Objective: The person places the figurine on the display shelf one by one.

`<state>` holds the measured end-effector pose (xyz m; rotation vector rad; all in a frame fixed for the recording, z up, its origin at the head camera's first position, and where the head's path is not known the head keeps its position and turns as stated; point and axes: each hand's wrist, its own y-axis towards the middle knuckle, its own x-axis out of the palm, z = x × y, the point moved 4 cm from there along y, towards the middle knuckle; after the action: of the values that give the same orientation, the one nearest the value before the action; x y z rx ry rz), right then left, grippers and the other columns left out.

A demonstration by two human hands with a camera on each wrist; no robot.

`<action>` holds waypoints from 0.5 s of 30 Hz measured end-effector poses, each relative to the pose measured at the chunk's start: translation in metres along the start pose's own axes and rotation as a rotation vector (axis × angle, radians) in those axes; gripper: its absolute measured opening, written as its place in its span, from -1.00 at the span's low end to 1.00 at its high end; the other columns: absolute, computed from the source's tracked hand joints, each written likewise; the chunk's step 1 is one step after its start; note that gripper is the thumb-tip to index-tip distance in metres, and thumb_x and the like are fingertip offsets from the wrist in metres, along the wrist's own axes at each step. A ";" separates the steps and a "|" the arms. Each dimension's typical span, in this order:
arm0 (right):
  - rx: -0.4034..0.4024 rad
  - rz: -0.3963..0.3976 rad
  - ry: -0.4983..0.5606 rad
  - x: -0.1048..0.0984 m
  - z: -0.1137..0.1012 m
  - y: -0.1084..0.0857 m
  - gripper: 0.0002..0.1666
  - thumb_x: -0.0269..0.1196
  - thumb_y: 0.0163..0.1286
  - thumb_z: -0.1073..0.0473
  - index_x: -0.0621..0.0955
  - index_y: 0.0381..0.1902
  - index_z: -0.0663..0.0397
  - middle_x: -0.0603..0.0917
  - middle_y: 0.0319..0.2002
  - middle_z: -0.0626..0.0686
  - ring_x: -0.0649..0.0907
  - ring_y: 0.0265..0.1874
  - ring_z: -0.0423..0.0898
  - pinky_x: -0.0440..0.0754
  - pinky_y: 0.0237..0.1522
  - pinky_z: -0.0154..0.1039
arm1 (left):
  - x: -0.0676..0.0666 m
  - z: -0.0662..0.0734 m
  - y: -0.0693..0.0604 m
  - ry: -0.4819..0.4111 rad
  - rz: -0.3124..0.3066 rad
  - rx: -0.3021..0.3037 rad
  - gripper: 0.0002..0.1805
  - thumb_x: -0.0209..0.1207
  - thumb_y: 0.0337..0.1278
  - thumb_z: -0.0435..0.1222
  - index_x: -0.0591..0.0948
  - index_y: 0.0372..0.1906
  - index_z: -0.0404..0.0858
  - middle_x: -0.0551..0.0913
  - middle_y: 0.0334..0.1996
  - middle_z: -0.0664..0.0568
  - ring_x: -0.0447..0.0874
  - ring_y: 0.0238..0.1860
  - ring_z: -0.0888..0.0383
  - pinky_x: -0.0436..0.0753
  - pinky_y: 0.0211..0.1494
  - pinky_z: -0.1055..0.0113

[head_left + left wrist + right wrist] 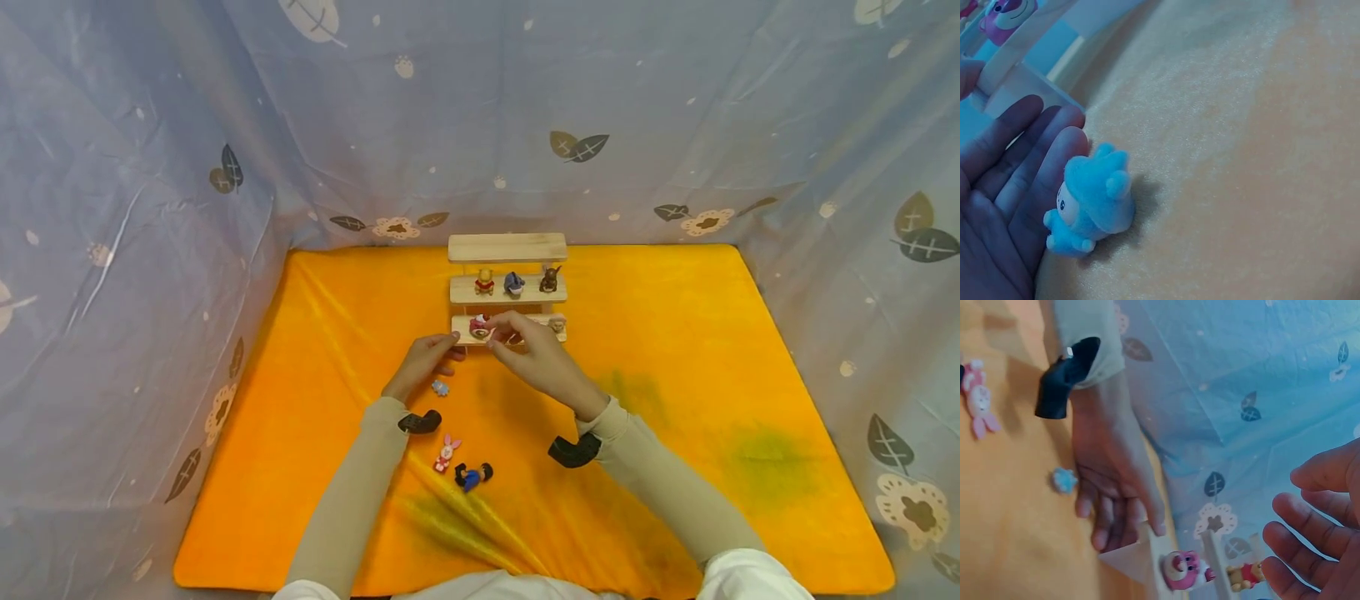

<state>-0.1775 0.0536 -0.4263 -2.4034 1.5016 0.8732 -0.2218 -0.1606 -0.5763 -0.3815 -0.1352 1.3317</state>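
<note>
My left hand [424, 363] is at the left end of the lowest tier of a three-step wooden display shelf [507, 247], its thumb over the board's edge and the other fingers below. A pink bear figurine [478, 326] stands on that tier; its face shows in the right wrist view. My right hand [542, 360] hovers just right of the bear, fingers loosely bent around nothing, and hides part of the tier. Close to my left fingers, a light-blue hooded figurine [1094, 203] sits on the cloth.
On the middle tier stand a yellow bear in red [484, 282], a blue-grey donkey [513, 284] and a brown figurine [550, 279]. A beige figurine [557, 323] is at the lowest tier's right. A pink rabbit [446, 454] and a blue-and-black figurine [472, 476] lie on the orange cloth [720, 367].
</note>
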 end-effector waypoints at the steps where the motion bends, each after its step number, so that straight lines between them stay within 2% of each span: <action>1: 0.007 -0.006 0.007 0.001 0.002 -0.002 -0.68 0.22 0.53 0.16 0.57 0.19 0.04 0.73 -0.07 0.02 0.69 -0.07 -0.07 0.69 0.09 0.01 | 0.000 -0.001 0.000 -0.001 -0.002 0.000 -0.32 0.13 0.33 0.26 0.71 0.09 -0.26 0.77 -0.03 -0.15 0.76 -0.10 0.14 0.80 -0.13 0.30; 6: 0.025 -0.029 0.040 0.007 0.008 -0.012 -0.72 0.21 0.54 0.11 0.61 0.14 -0.04 0.74 -0.07 -0.05 0.68 -0.07 -0.10 0.70 0.04 -0.03 | -0.001 -0.001 0.000 -0.003 -0.007 -0.001 -0.33 0.13 0.32 0.26 0.71 0.09 -0.25 0.77 -0.05 -0.14 0.76 -0.10 0.15 0.81 -0.15 0.30; 15: 0.034 -0.080 0.081 0.019 0.013 -0.030 -0.77 0.22 0.54 0.08 0.63 0.09 -0.10 0.72 -0.04 -0.09 0.65 -0.05 -0.13 0.68 0.07 0.07 | -0.001 -0.001 0.000 -0.009 -0.005 -0.005 -0.33 0.14 0.34 0.24 0.70 0.09 -0.28 0.78 -0.07 -0.14 0.76 -0.12 0.16 0.80 -0.15 0.33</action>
<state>-0.1500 0.0589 -0.4520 -2.4830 1.4243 0.7356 -0.2219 -0.1612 -0.5772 -0.3794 -0.1468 1.3286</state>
